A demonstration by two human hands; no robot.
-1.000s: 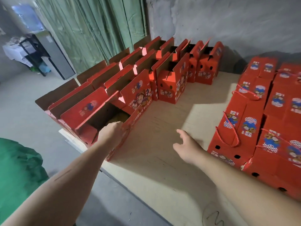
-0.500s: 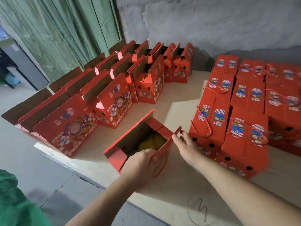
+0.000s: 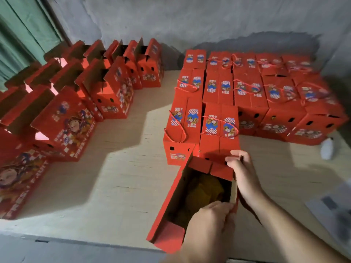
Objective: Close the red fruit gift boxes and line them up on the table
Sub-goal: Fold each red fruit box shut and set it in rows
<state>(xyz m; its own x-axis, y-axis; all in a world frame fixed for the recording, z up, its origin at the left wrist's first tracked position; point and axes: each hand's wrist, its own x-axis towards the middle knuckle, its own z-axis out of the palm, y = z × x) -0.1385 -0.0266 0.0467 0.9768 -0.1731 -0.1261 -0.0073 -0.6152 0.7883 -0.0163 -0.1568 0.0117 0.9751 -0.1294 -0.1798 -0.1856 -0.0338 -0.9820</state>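
Observation:
An open red fruit gift box stands near the table's front edge, with yellow fruit showing inside. My left hand grips its near right rim. My right hand pinches the far right corner by the folded end flap. Right behind it stands a block of closed red boxes with red cord handles, lined up in rows. Several open red boxes stand in rows on the left half of the table.
The wooden table ends at a front edge close to me. A small white bottle stands at the right by the closed boxes. Grey sheets lie at the far right. A grey wall runs behind, green curtain at the left.
The open box has been carried from the left rows across to the right, just in front of the closed boxes. My right hand has taken hold of its far corner.

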